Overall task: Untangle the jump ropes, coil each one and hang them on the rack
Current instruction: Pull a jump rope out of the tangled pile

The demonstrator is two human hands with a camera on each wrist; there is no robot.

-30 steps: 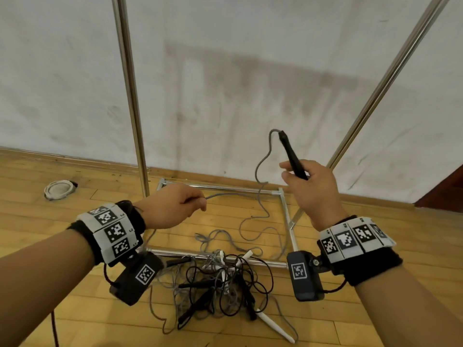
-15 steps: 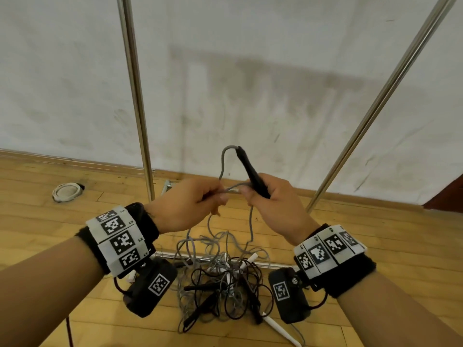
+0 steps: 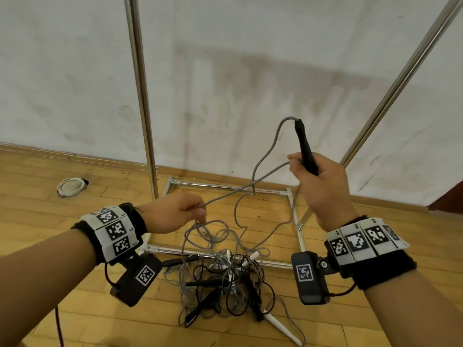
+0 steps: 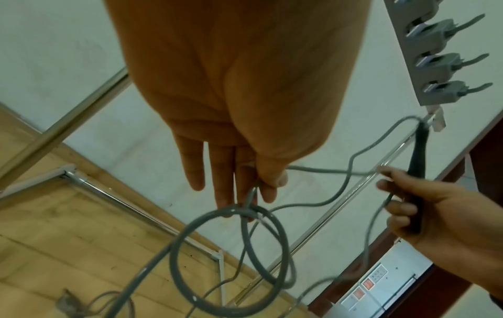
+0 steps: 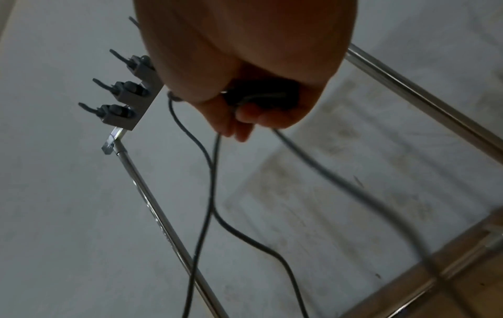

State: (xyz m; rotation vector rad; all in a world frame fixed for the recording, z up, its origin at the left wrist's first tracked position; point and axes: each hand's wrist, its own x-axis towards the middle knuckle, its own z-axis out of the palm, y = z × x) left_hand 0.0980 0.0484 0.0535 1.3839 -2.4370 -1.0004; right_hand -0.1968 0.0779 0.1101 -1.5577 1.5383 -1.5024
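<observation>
My right hand (image 3: 300,169) grips the black handle (image 3: 304,146) of a grey jump rope (image 3: 225,194), held upright at chest height, with strands of the rope caught in its fingers. The rope leaves the handle's top, loops down, and one strand runs taut to my left hand (image 3: 198,211), which pinches it lower left. In the left wrist view the rope forms loops (image 4: 226,258) below my fingers. The rest trails into a tangled pile (image 3: 225,281) of grey and black ropes with black and white handles on the floor. The rack's left pole (image 3: 140,96) stands behind.
The rack's right pole (image 3: 390,88) slants up at right; its base frame (image 3: 295,221) lies on the wood floor behind the pile. A grey hook strip (image 4: 441,64) sits high on the rack. A white coiled object (image 3: 71,186) lies by the wall at left.
Half a second ago both hands met at the handle. Now they have drawn apart: the left has moved down and left along the rope, and the right has lifted the handle.
</observation>
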